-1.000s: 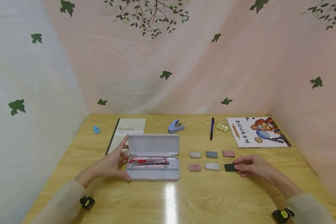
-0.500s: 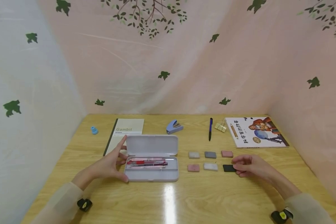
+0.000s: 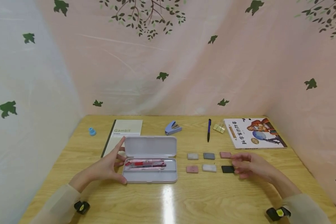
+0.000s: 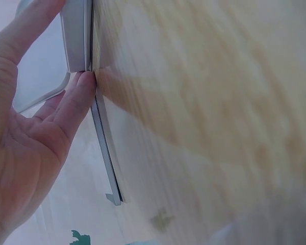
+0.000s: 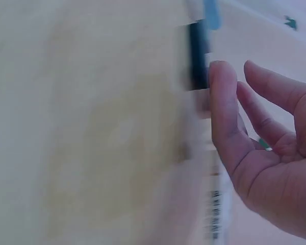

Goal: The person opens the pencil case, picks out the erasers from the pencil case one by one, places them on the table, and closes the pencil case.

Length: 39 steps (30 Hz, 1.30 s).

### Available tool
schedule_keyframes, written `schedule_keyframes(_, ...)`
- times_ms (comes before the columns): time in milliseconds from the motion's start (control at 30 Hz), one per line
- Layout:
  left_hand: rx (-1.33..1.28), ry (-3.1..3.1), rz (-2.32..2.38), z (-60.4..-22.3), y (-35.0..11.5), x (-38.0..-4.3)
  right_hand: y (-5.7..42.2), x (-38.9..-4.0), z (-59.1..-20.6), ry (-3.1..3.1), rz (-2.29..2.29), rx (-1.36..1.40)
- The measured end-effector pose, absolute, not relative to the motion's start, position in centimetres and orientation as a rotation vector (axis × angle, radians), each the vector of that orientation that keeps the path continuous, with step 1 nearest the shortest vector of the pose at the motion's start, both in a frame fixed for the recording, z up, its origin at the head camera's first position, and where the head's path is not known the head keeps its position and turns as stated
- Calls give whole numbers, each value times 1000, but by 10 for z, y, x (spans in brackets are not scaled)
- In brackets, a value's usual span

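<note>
An open pencil case [image 3: 163, 177] with white inside lies at the centre left of the head view, its lid [image 3: 151, 146] raised at the back. Several pens [image 3: 145, 164], pink and red, lie in its rear compartment. My left hand [image 3: 107, 165] holds the case's left end, thumb at the front corner and fingers reaching to the lid. At the right end of a black eraser [image 3: 227, 169], my right hand [image 3: 252, 166] has its fingertips close beside it. In the right wrist view the thumb and fingers stand apart with nothing between them.
Several erasers, among them a white one [image 3: 209, 168] and a grey one [image 3: 209, 156], lie in two rows right of the case. Behind are a notebook [image 3: 128, 126], stapler [image 3: 172, 128], pen [image 3: 209, 130], gold binder clip [image 3: 219, 128], picture book [image 3: 246, 140] and small blue object [image 3: 92, 132].
My right hand has let go of the black eraser and drawn slightly back to its right. The left hand keeps its hold on the pencil case. The head view has shifted slightly.
</note>
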<state>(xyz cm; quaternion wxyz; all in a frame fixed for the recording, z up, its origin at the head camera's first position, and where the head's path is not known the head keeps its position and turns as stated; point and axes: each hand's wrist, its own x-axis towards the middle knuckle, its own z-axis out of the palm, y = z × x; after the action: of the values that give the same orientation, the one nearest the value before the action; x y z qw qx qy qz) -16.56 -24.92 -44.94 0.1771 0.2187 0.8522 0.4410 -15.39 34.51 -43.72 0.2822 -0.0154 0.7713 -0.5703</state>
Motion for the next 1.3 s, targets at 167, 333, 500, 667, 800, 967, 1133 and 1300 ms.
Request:
schedule_keyframes(167,616,2405,1252,-449,-251,-165,338,-159,-410,2175,-1497,-151)
schedule_keyframes(333,618,2408,1249,-449,-250,-164,322,-164,-388,2197,-1543,-340)
schedule_keyframes(500,616,2417,1233,-448,-250,-164,296,-167,-380,2125,-1565,-473)
schedule_keyframes(667,621,2421,1232,-447,-250,-164,268,-173,-381,2081,-1568,-589)
schedule_keyframes(800,628,2422,1227,-447,-250,-164,250,-179,-386,2056,-1586,-633)
schedule_keyframes(967,645,2432,1218,-447,-249,-164,229,-183,-394,2058,-1555,-676)
schedule_keyframes(1133,656,2430,1223,-447,-248,-164,207,-185,-403,2047,-1509,-666)
schedule_keyframes(1300,669,2446,1225,-449,-249,-163,187,-183,-411,2015,-1522,-629)
